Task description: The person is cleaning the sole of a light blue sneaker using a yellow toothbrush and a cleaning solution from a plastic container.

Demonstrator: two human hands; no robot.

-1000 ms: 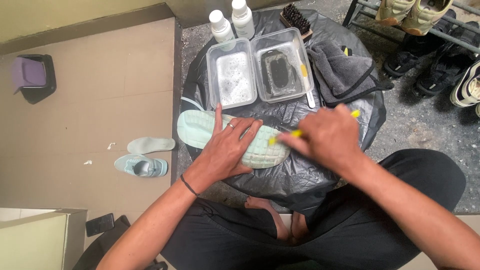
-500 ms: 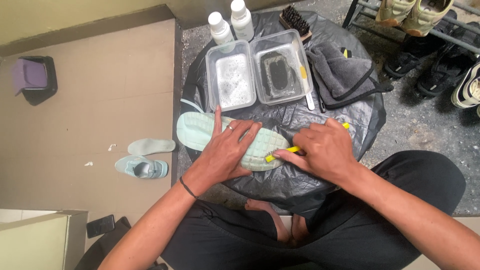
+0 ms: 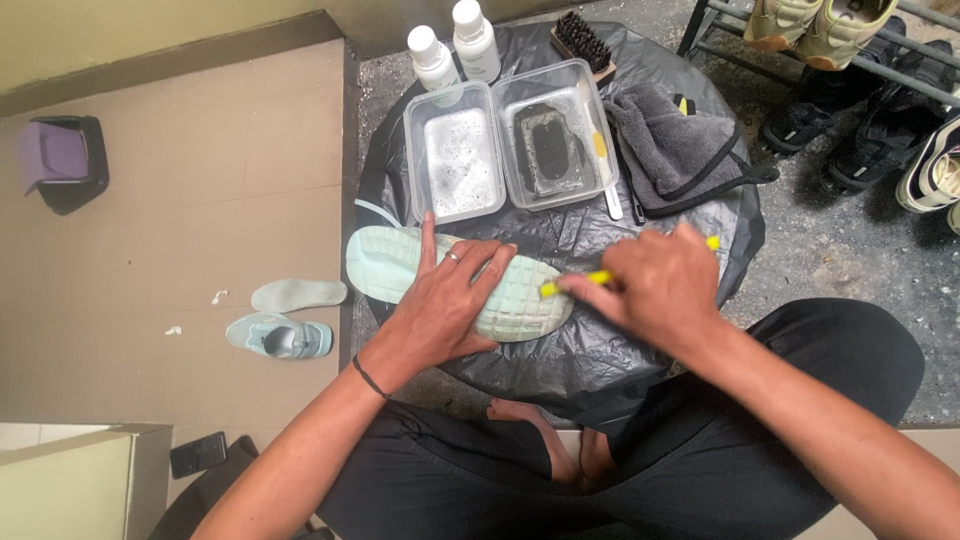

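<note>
Left hand (image 3: 447, 305) is pressing flat, fingers spread, on the upturned sole of a mint-green shoe (image 3: 400, 262), pinning it to the black plastic sheet (image 3: 590, 350) w/ a ring showing on one finger and a dark band at the wrist. Right hand (image 3: 655, 285) is closing around a yellow-handled brush (image 3: 575, 282), the brush tip touching the sole's edge nr. the shoe's right end; the bristles themselves are too small to make out. The shoe is lying sole-up, lengthwise across the sheet's near-left part, just in front of two clear plastic tubs: a sudsy left tub (image 3: 455, 160) and a right tub (image 3: 553, 145) w/ dark contents. Behind the tubs, two white bottles (image 3: 455, 45) and a wooden scrub brush (image 3: 582, 42) are standing at the sheet's far edge. A grey cloth (image 3: 675, 145) is lying right of the tubs. On the tan floor to the left, a matching shoe (image 3: 280, 335) and a loose insole (image 3: 298, 294) are resting beside each other. A rack w/ more footwear (image 3: 850, 60) is occupying the upper right.
</note>
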